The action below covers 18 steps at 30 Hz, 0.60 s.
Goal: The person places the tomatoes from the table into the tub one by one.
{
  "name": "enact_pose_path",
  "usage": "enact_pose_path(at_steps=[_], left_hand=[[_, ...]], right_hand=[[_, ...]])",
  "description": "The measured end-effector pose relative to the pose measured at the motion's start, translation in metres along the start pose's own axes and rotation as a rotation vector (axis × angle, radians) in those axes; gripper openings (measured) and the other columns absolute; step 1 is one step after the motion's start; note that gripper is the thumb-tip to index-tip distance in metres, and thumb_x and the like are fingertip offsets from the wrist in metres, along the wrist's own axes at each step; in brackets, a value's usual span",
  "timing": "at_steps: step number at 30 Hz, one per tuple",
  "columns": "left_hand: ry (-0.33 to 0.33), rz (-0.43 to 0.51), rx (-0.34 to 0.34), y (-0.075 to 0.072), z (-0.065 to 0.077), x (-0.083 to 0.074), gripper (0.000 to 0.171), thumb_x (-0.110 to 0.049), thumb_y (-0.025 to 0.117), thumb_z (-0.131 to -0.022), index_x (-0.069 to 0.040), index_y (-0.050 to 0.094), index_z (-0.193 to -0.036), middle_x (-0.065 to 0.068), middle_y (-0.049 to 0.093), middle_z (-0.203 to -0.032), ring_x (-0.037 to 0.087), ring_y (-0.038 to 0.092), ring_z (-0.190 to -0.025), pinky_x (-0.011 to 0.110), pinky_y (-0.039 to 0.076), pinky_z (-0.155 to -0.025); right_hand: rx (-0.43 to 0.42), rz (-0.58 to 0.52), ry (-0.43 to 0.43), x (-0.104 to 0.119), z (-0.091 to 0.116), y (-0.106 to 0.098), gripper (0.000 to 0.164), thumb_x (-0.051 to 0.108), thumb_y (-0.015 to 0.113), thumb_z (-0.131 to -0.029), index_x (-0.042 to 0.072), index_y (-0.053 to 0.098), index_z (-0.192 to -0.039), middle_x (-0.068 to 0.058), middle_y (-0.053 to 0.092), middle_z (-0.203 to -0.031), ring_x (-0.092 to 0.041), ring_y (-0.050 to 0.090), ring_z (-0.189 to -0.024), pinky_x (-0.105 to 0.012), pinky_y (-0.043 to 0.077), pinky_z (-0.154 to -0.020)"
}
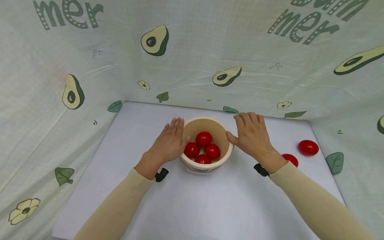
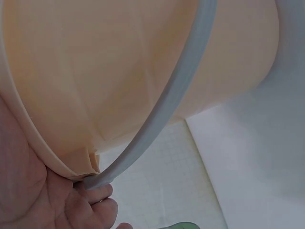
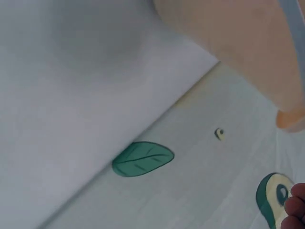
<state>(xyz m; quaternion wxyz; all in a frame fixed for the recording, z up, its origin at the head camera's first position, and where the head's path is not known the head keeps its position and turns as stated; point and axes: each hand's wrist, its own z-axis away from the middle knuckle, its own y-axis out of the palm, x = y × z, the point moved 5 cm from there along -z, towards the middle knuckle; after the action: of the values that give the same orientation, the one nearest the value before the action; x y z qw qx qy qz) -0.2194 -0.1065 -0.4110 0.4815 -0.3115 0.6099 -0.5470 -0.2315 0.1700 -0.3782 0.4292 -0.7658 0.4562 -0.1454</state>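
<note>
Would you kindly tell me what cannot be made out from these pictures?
Head view: part of one red object, behind the right sleeve.
Head view: the marking on the front of the bucket, too small to read.
Left wrist view: part of the left hand, cut off by the frame's edges.
Right wrist view: most of the right hand, beyond the right edge.

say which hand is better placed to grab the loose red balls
Probably the right hand: the two red balls visible outside the bucket lie on its side, while the left hand is across the bucket from them.
</note>
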Motion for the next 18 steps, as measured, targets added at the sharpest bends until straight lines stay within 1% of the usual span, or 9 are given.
enact_pose_path(at_steps=[6,8,11,13,15,16,17,18], left_hand=[[0.0,-0.001,-0.006,0.0,0.001,0.001,0.076,-0.043,0.037,-0.112,0.004,0.015,-0.167,0.021,0.017,-0.175,0.036,0.01,-0.165,0.052,0.013,-0.133],[-0.002,0.004,-0.005,0.0,0.0,0.001,0.076,-0.044,0.038,-0.112,0.004,0.014,-0.167,0.021,0.017,-0.175,0.036,0.009,-0.165,0.052,0.013,-0.133],[-0.002,0.007,-0.001,0.0,0.0,0.0,0.076,-0.044,0.037,-0.112,0.004,0.014,-0.167,0.021,0.016,-0.175,0.036,0.009,-0.165,0.051,0.012,-0.133],[0.001,0.008,0.0,-0.001,0.0,0.0,0.076,-0.043,0.037,-0.112,0.004,0.014,-0.167,0.021,0.016,-0.175,0.036,0.009,-0.165,0.051,0.012,-0.133],[0.003,0.009,0.005,-0.002,0.0,-0.001,0.076,-0.043,0.037,-0.112,0.005,0.014,-0.167,0.022,0.016,-0.175,0.036,0.009,-0.165,0.051,0.012,-0.133],[0.004,0.011,0.006,-0.002,0.0,-0.001,0.076,-0.043,0.037,-0.112,0.005,0.014,-0.166,0.022,0.016,-0.175,0.036,0.009,-0.164,0.051,0.013,-0.133],[0.005,0.013,0.006,-0.002,0.0,-0.001,0.076,-0.043,0.037,-0.112,0.005,0.014,-0.166,0.023,0.016,-0.175,0.037,0.009,-0.164,0.052,0.013,-0.133],[0.005,0.015,0.006,-0.003,0.001,-0.001,0.076,-0.043,0.038,-0.112,0.006,0.014,-0.166,0.023,0.016,-0.175,0.037,0.009,-0.164,0.052,0.013,-0.133]], right_hand=[[0.004,-0.016,0.04,-0.029,0.027,-0.005,0.059,0.045,0.065,-0.091,-0.008,0.06,-0.116,-0.024,0.061,-0.109,-0.046,0.054,-0.1,-0.057,0.041,-0.08],[0.017,-0.011,0.045,-0.037,0.039,-0.005,0.061,0.046,0.062,-0.091,-0.009,0.06,-0.117,-0.024,0.06,-0.108,-0.047,0.053,-0.1,-0.058,0.04,-0.081],[0.064,0.007,0.048,-0.049,0.062,-0.005,0.069,0.054,0.051,-0.095,-0.01,0.06,-0.119,-0.026,0.061,-0.11,-0.049,0.053,-0.103,-0.061,0.042,-0.083],[0.118,0.023,0.057,-0.058,0.08,-0.004,0.078,0.061,0.04,-0.099,-0.011,0.06,-0.122,-0.028,0.061,-0.113,-0.05,0.054,-0.107,-0.065,0.044,-0.087],[0.182,0.034,0.073,-0.067,0.1,-0.004,0.087,0.068,0.03,-0.1,-0.01,0.059,-0.125,-0.03,0.061,-0.117,-0.052,0.054,-0.112,-0.068,0.045,-0.092],[0.217,0.038,0.083,-0.072,0.11,-0.003,0.088,0.069,0.031,-0.099,-0.01,0.058,-0.127,-0.03,0.061,-0.119,-0.052,0.054,-0.114,-0.069,0.045,-0.094],[0.248,0.041,0.096,-0.077,0.12,-0.003,0.088,0.07,0.037,-0.098,-0.01,0.058,-0.128,-0.031,0.061,-0.121,-0.053,0.054,-0.116,-0.07,0.044,-0.095],[0.28,0.047,0.111,-0.082,0.129,-0.002,0.086,0.069,0.046,-0.096,-0.009,0.057,-0.129,-0.031,0.061,-0.123,-0.053,0.053,-0.117,-0.07,0.044,-0.096]])
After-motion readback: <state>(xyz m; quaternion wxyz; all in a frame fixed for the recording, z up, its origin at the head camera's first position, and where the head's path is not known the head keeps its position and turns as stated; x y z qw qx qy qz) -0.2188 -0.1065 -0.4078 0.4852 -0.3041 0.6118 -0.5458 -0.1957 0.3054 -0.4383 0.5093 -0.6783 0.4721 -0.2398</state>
